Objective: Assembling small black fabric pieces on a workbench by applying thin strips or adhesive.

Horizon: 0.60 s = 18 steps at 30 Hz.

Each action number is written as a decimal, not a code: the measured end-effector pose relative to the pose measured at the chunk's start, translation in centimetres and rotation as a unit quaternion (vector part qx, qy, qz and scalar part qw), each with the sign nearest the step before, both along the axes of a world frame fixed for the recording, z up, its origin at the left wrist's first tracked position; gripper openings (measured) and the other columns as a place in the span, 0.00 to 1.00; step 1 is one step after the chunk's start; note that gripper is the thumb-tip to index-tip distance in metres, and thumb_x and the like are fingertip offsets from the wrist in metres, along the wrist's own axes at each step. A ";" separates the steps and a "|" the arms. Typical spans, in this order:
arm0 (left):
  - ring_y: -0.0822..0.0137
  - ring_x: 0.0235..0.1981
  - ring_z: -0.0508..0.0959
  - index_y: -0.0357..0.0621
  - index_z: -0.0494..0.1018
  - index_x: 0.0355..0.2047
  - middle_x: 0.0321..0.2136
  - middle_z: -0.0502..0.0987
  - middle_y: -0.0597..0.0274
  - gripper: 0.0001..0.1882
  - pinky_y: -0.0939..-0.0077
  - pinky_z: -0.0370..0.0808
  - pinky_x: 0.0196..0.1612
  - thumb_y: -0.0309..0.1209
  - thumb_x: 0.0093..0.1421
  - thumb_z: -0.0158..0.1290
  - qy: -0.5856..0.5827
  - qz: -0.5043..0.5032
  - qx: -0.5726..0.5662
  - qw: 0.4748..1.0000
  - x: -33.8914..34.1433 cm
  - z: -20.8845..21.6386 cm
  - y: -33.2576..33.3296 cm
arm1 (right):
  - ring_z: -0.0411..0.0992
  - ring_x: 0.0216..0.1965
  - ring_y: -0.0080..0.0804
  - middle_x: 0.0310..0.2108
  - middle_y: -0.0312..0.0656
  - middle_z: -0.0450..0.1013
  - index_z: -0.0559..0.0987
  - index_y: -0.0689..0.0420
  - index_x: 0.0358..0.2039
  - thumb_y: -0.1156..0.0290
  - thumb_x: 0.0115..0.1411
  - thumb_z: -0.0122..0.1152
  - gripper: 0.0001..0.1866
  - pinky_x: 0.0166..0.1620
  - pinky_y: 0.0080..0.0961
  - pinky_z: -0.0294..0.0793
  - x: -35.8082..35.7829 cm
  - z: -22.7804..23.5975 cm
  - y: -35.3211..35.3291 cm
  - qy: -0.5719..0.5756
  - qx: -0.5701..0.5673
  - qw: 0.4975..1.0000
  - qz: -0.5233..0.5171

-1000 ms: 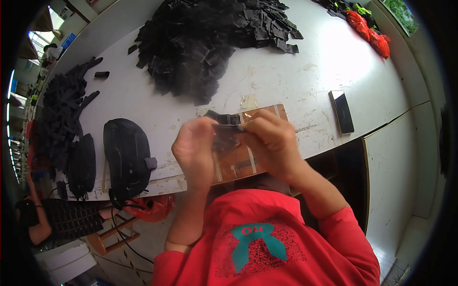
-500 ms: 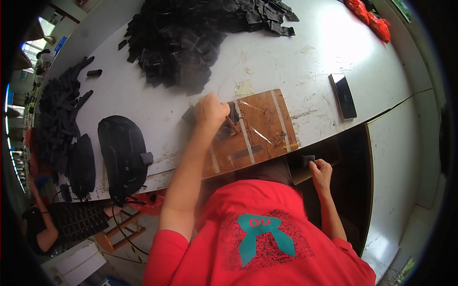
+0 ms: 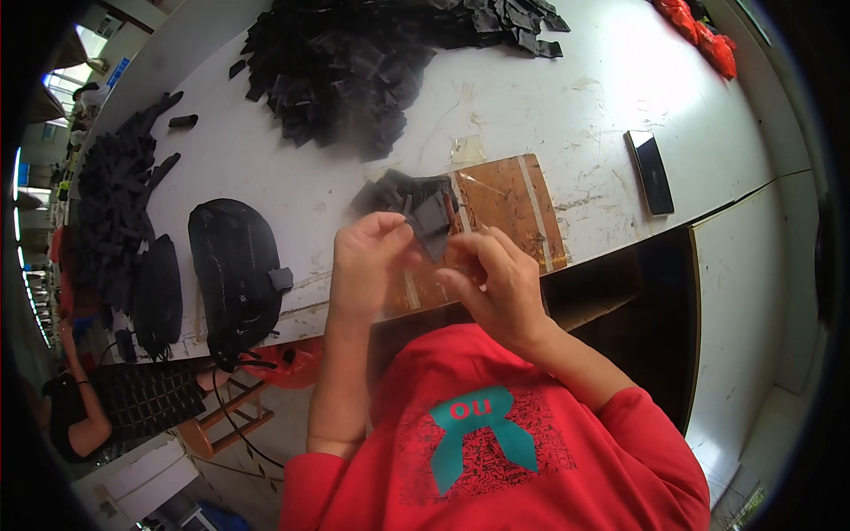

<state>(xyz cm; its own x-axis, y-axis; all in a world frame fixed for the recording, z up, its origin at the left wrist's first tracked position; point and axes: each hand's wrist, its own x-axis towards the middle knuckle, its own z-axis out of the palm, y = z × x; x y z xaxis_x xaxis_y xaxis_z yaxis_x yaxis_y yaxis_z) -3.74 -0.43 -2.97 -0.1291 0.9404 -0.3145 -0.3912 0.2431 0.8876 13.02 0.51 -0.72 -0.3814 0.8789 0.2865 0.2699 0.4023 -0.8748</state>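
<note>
My left hand is over the left part of a brown board, its thumb and forefinger pinched at the edge of a dark grey fabric piece. Its other fingers are smeared by motion. Facing it from the right, my right hand has curled fingers, with thumb and forefinger apart and nothing visible between them. The lower corner of the fabric piece comes close to its forefinger; whether they touch is unclear. Behind the hands, a loose heap of similar dark pieces lies on the board's left edge.
A large pile of black pieces covers the table's far middle, with another pile at left. Two black pouches lie near the left front edge. A phone and red plastic bags are at right. Another person's arm shows lower left.
My right hand has come up from below the table edge to the board, without the small grey piece it held there. My left hand has drawn back toward me from the heap.
</note>
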 end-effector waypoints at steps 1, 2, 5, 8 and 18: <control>0.75 0.19 0.72 0.33 0.70 0.30 0.23 0.74 0.60 0.07 0.85 0.70 0.23 0.25 0.53 0.52 -0.002 -0.010 0.032 0.999 0.3 0.0 -0.5 | 0.69 0.21 0.34 0.22 0.41 0.68 0.73 0.60 0.27 0.76 0.44 0.62 0.09 0.23 0.25 0.67 -0.6 0.3 0.2 0.004 -0.003 1.000 -0.017; 0.74 0.20 0.72 0.33 0.70 0.31 0.23 0.74 0.60 0.07 0.84 0.71 0.23 0.24 0.53 0.52 -0.010 0.003 0.042 0.999 0.5 -0.4 -0.9 | 0.68 0.20 0.32 0.23 0.40 0.68 0.73 0.60 0.29 0.76 0.44 0.63 0.11 0.22 0.24 0.68 -1.0 0.5 0.4 0.009 -0.005 0.999 -0.035; 0.76 0.21 0.72 0.33 0.69 0.30 0.23 0.73 0.62 0.05 0.85 0.71 0.25 0.24 0.55 0.50 0.090 -0.029 0.041 0.995 1.1 0.6 -2.3 | 0.69 0.21 0.32 0.23 0.39 0.68 0.74 0.60 0.29 0.76 0.42 0.64 0.12 0.22 0.22 0.68 -1.1 -0.3 0.5 0.025 0.044 0.998 -0.020; 0.78 0.21 0.71 0.34 0.67 0.29 0.22 0.72 0.64 0.04 0.86 0.70 0.26 0.23 0.56 0.48 0.152 -0.001 0.091 0.984 2.0 1.0 -2.7 | 0.68 0.20 0.33 0.22 0.39 0.66 0.74 0.60 0.26 0.77 0.42 0.62 0.08 0.21 0.24 0.68 -1.2 -0.3 0.5 0.030 0.078 0.996 -0.011; 0.78 0.23 0.71 0.36 0.68 0.28 0.21 0.72 0.67 0.05 0.85 0.69 0.27 0.27 0.55 0.51 0.044 0.010 0.041 0.998 2.3 1.5 -3.0 | 0.70 0.21 0.31 0.23 0.41 0.69 0.74 0.61 0.27 0.79 0.44 0.60 0.08 0.23 0.22 0.68 -0.9 0.3 0.3 0.017 0.017 1.000 0.006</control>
